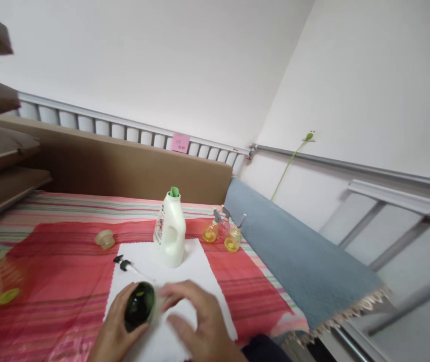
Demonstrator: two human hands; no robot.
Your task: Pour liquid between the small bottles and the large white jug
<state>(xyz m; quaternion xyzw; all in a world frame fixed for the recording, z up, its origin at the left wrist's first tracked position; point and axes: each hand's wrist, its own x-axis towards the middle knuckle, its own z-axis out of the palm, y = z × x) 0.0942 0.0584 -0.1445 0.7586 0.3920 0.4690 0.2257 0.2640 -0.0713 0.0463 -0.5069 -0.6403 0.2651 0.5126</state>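
Container (139, 307) in my left hand (113, 322), seen from the head view, looks dark green, glossy and round-ended (a pale edge blurs along its right). My left fingers grasp it above the white cloth (195, 257), near the black pump (125, 265). My right hand (201, 319) is beside it, thumb and fingers parted; whether the fingertips touch it, I cannot tell.
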